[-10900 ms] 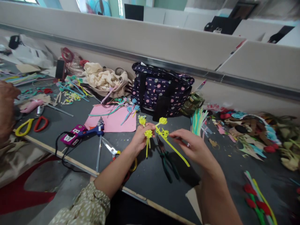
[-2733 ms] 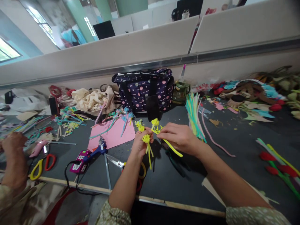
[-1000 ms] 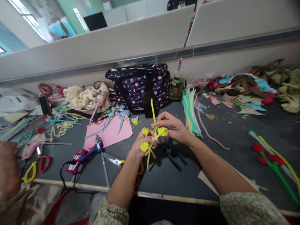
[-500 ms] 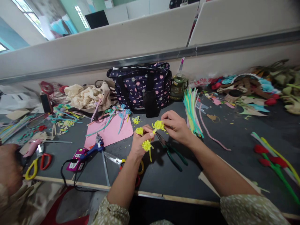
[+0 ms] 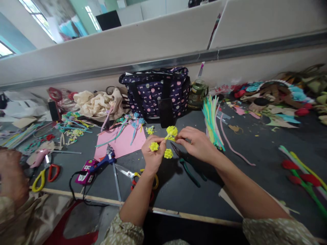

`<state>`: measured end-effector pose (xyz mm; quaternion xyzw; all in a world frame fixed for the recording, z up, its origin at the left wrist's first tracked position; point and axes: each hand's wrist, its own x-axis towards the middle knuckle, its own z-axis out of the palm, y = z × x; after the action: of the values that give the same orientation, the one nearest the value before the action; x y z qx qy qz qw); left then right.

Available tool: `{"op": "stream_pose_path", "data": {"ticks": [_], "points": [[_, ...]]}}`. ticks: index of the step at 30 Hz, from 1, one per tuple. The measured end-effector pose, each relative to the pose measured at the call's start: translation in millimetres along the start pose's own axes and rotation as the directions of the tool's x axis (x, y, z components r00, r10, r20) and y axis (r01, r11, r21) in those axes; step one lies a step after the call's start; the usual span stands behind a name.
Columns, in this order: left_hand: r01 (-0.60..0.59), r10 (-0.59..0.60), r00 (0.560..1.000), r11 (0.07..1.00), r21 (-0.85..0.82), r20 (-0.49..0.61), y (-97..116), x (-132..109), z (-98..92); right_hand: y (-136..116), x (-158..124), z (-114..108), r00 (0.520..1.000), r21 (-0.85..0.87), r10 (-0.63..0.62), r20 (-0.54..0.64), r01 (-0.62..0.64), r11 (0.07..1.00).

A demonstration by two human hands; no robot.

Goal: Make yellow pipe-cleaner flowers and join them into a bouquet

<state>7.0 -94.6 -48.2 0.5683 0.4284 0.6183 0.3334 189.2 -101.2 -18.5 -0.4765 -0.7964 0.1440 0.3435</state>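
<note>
Yellow fuzzy flower clusters (image 5: 172,131) are at the middle of the table, held between my two hands. My left hand (image 5: 154,154) is closed on the stem below the top cluster, with a second cluster (image 5: 154,146) against its fingers and a third (image 5: 168,153) hanging to its right. The fingertips of my right hand (image 5: 195,143) pinch a thin yellow strip beside the top cluster. Pliers with green handles (image 5: 189,172) lie just below my hands. Red-and-yellow scissors (image 5: 131,175) lie partly under my left forearm.
A dark dotted bag (image 5: 153,93) stands behind, a phone (image 5: 166,113) against it. Pipe cleaners (image 5: 212,122) lie right of centre, red flowers (image 5: 301,177) far right. Left are pink paper (image 5: 122,137), a blue glue gun (image 5: 106,160) and another person's hand (image 5: 12,173).
The top cluster has tipped upright, and the yellow strip now points right toward my right fingers. My right hand has moved slightly down and right. The view has shifted a little.
</note>
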Motion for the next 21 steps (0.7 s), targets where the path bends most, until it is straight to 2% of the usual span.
{"op": "stream_pose_path", "data": {"ticks": [3, 6, 8, 10, 12, 15, 18, 21], "points": [[-0.042, 0.042, 0.999, 0.998, 0.051, 0.001, -0.6, -2.4, -1.4, -5.0, -3.4, -2.8, 0.998, 0.052, 0.045, 0.044, -0.047, 0.998], [-0.033, 0.033, 0.999, 0.998, 0.056, -0.001, -2.3, -2.5, -1.8, -8.7, -4.6, -5.1, 0.995, 0.084, 0.069, 0.068, -0.075, 0.994], [0.026, -0.026, 1.000, 1.000, 0.010, 0.011, -3.6, -0.5, -1.4, -9.0, -3.8, -7.6, 0.995, 0.132, 0.068, 0.075, -0.078, 0.988], [0.153, -0.147, 0.987, 0.983, -0.103, 0.069, -5.6, 2.5, -0.4, -6.9, -2.7, -12.2, 0.994, 0.225, 0.075, 0.076, -0.091, 0.970], [0.325, -0.291, 0.942, 0.913, -0.245, 0.167, -8.8, 5.6, 1.0, -2.8, -2.7, -19.6, 0.991, 0.332, 0.104, 0.079, -0.125, 0.935], [0.538, -0.444, 0.841, 0.746, -0.392, 0.310, -13.8, 9.6, 3.2, 4.6, -5.0, -34.9, 0.989, 0.406, 0.130, 0.069, -0.147, 0.902], [0.653, -0.513, 0.757, 0.599, -0.463, 0.404, -15.5, 12.8, 4.4, 8.7, -7.8, -48.7, 0.998, 0.285, 0.063, 0.000, -0.061, 0.957], [0.712, -0.539, 0.700, 0.479, -0.514, 0.467, -14.8, 15.0, 4.0, 6.2, -8.8, -53.0, 0.994, 0.123, -0.110, 0.009, 0.108, 0.987]]}}
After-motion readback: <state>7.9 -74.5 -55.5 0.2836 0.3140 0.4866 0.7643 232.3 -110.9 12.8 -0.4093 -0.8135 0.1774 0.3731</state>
